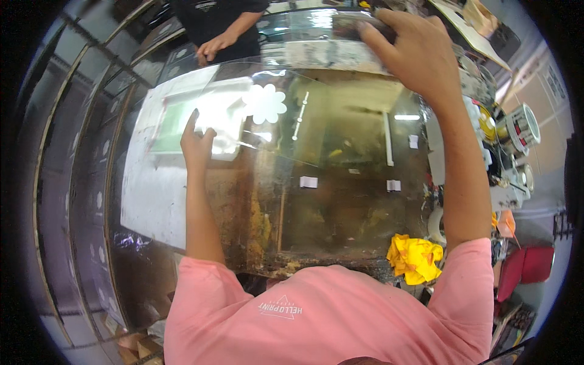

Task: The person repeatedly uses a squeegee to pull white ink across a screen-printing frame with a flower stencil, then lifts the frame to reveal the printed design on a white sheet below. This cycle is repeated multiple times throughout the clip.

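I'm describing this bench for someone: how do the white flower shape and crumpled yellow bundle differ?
The white flower shape looks flat, with rounded petals, while the crumpled yellow bundle is an irregular lump. The flower shape is plain white; the bundle is bright yellow. The flower shape lies farther ahead, the bundle close to the pink shirt. Neither is in the left hand or the right hand.

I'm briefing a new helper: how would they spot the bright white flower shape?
Find the large brown worktable. Toward its far side, right of the person's left hand, is the bright white flower shape. Broad, rounded petals set it apart from the thin line of white lettering to its right.
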Available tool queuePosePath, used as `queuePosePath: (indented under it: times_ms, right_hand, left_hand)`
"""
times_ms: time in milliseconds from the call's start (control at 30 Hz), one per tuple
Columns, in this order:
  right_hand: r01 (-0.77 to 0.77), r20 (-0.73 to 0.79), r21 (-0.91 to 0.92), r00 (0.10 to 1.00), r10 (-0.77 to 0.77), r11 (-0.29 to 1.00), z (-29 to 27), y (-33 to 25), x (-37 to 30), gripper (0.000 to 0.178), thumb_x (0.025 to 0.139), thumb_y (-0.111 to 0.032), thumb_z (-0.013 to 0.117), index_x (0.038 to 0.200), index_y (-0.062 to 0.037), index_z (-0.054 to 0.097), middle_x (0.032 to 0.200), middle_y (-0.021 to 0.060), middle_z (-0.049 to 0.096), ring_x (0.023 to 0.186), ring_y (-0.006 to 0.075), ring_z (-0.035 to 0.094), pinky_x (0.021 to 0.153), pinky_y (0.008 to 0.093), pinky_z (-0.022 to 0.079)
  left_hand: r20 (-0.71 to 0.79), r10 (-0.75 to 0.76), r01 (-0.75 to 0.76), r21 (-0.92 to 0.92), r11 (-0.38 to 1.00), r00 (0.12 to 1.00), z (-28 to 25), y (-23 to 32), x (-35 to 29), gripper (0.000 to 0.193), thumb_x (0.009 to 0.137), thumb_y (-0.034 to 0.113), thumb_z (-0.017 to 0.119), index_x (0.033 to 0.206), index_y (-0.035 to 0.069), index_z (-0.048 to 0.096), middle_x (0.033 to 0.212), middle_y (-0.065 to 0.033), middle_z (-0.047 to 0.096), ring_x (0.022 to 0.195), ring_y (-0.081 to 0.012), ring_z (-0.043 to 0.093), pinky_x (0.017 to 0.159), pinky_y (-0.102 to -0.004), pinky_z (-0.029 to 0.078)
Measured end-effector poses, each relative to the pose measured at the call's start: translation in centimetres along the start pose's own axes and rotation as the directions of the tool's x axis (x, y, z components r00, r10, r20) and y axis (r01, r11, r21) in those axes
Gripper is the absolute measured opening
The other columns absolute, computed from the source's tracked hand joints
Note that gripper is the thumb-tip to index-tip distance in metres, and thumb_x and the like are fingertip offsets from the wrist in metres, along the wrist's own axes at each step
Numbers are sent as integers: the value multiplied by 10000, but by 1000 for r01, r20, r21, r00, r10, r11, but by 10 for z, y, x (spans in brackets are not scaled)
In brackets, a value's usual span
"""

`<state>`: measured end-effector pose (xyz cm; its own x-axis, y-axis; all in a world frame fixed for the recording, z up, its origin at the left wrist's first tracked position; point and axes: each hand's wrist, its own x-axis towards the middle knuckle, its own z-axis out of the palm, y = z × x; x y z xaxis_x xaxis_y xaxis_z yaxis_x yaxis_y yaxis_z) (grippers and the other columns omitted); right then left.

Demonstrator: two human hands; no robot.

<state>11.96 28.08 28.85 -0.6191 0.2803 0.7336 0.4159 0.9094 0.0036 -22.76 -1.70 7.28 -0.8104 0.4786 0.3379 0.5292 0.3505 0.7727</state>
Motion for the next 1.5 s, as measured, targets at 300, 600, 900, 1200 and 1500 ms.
queuePosePath:
  times_ms: [300, 600, 900, 1200, 1500]
  right_hand:
    - [-33, 92, -40, 995, 37, 999, -1, 0, -8, 500, 1001, -497, 627, 1057, -18, 757, 966, 205, 750, 915, 391, 682, 904, 459, 453]
    - [3, 4, -29, 1000, -3, 1000, 3, 1, -6, 505, 998, -500, 615, 991, -14, 755, 920, 198, 750, 899, 392, 706, 876, 498, 448]
    - [15, 14, -23, 1000, -14, 1000, 0, 0, -6, 511, 993, -495, 608, 1022, -7, 755, 933, 198, 751, 925, 385, 713, 855, 507, 460]
    - [-5, 48, -20, 999, 6, 1000, 1, 1, -8, 536, 976, -515, 599, 801, -27, 735, 826, 208, 746, 846, 384, 732, 841, 518, 469]
    - [1, 21, 56, 1000, -2, 998, 0, 3, -6, 526, 972, -495, 591, 822, -14, 747, 807, 202, 748, 822, 372, 730, 879, 506, 462]
  left_hand:
    - [-125, 140, -32, 621, 783, 982, -9, -55, 5, 748, 1044, 370, 657, 1687, 126, 362, 1716, -333, 249, 1597, -404, 291, 1263, -616, 241]
    - [179, 113, -209, 730, 651, 977, 27, -40, -66, 569, 1152, 441, 357, 1603, 130, 513, 1710, -137, 415, 1596, -374, 332, 1272, -723, -46]
    - [286, 138, -272, 509, 816, 948, -3, 31, -21, 537, 1162, 427, 353, 1288, 74, 738, 1250, -195, 742, 1219, -405, 660, 1241, -701, 233]
    - [702, 214, -573, 324, 753, 679, 150, 125, -165, 1037, 910, 878, 503, 1623, 126, 484, 1669, -231, 426, 1576, -462, 327, 1299, -651, 124]
    - [745, 416, -704, 101, 703, 522, 233, 167, -205, 1254, 766, 979, 559, 1650, 98, 435, 1751, -235, 270, 1631, -472, 182, 1290, -696, 26]
